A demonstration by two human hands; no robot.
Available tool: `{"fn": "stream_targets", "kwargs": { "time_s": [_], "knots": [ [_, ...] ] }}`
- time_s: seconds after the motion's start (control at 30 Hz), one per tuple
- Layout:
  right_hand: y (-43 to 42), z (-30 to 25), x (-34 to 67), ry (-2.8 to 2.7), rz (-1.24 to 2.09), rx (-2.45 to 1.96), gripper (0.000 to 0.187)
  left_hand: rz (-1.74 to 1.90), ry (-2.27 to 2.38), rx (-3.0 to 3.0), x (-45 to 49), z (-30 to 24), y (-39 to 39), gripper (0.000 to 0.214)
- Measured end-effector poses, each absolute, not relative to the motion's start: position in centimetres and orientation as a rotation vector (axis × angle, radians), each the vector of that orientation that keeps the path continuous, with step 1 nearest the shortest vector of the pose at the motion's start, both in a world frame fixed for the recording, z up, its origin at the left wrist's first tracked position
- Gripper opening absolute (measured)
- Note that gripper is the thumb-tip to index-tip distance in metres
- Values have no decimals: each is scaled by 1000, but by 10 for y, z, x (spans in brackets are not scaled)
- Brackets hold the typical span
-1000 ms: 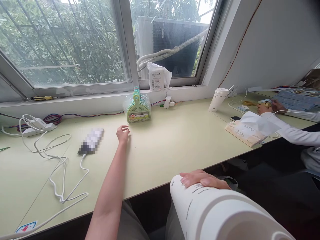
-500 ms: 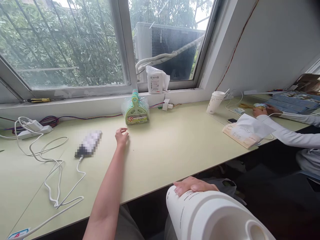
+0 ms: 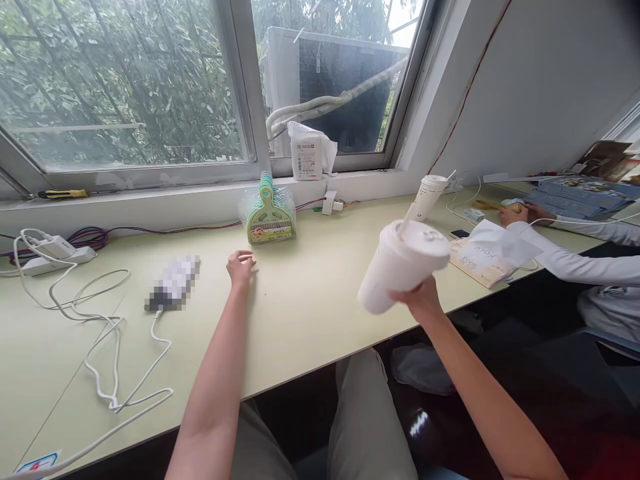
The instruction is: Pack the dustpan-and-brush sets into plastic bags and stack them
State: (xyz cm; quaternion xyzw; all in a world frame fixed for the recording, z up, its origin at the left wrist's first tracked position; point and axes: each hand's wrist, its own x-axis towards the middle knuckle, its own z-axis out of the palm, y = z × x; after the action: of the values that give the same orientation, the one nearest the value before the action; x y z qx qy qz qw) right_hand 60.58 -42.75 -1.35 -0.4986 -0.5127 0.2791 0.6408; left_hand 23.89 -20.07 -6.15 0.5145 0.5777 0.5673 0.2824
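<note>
Lifted away from the lens since a moment ago, the white lidded cup (image 3: pixel 403 265) now tilts above the desk edge (image 3: pixel 310 373), gripped from below by the right hand (image 3: pixel 419 298). Farther in, the left hand (image 3: pixel 241 267) rests loosely curled, empty, on the desk beside a blurred phone (image 3: pixel 173 284). Beyond stands a packaged dustpan set (image 3: pixel 269 220); a co-worker's sleeve (image 3: pixel 575 263) lies at right.

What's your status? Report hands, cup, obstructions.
Right hand gripping white lidded cup, tilted, above desk edge. Left hand flat on desk, empty. Green dustpan set and co-worker's cup stand apart.
</note>
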Motion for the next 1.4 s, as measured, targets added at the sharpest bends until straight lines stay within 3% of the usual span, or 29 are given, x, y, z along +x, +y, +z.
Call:
{"fn": "stream_targets", "kwargs": {
  "time_s": [0.4,1.0,1.17,1.3,1.4],
  "knots": [
    [-295,-21,724,-886,-38,-1521,82,1549,1553,1490,231,-71,-190,17],
    [-278,-53,764,-744,-213,-1651,95,1532,1570,1497,235,-70,-188,18],
    [-287,-72,698,-601,-418,-1554,71,1576,1595,1508,233,-74,-185,13],
    [-262,-71,623,-975,-11,-1416,48,1592,1557,1508,230,-77,-182,13],
    [-226,-64,564,-1199,219,-1328,40,1589,1595,1507,229,-77,-184,19]
  ]
}}
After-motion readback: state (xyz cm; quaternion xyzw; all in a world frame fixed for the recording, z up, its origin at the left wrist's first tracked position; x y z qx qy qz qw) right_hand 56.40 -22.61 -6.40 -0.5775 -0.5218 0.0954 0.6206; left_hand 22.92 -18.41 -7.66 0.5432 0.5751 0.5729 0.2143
